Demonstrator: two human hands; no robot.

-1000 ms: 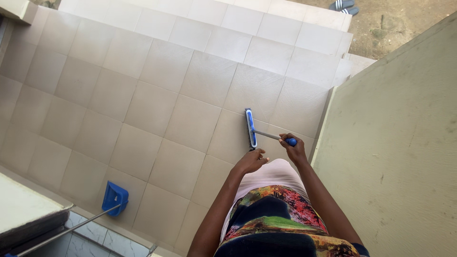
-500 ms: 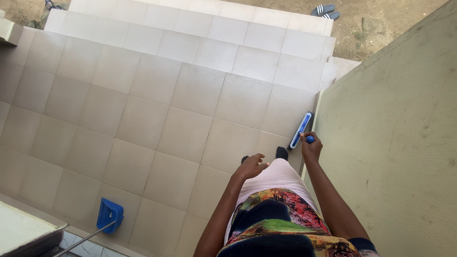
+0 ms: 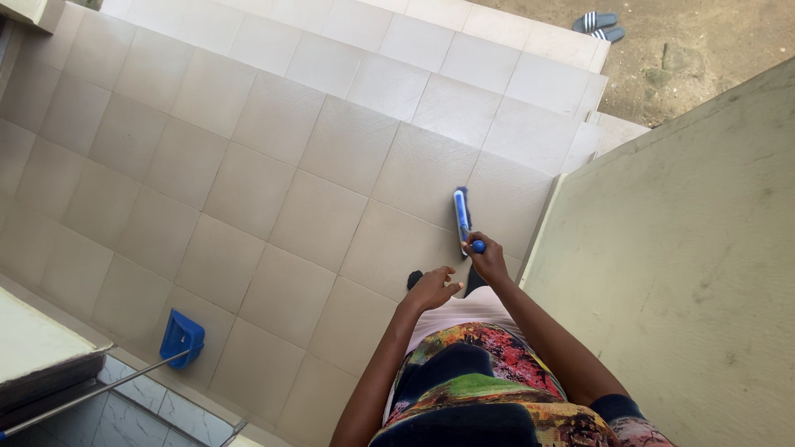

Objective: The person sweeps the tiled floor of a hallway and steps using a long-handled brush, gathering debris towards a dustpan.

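Beside the green wall (image 3: 687,273): blue broom (image 3: 460,217), head on the tiled floor (image 3: 281,165), handle end gripped by right hand (image 3: 489,258); left hand (image 3: 432,290) loose, empty. Blue dustpan (image 3: 182,335) well apart.

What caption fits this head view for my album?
Right hand grips a blue broom on the tiled floor, left hand free, blue dustpan nearby.

Beige tiled floor (image 3: 273,199) — bearing a blue dustpan (image 3: 182,337) (long-handled) and broom head (image 3: 461,217).
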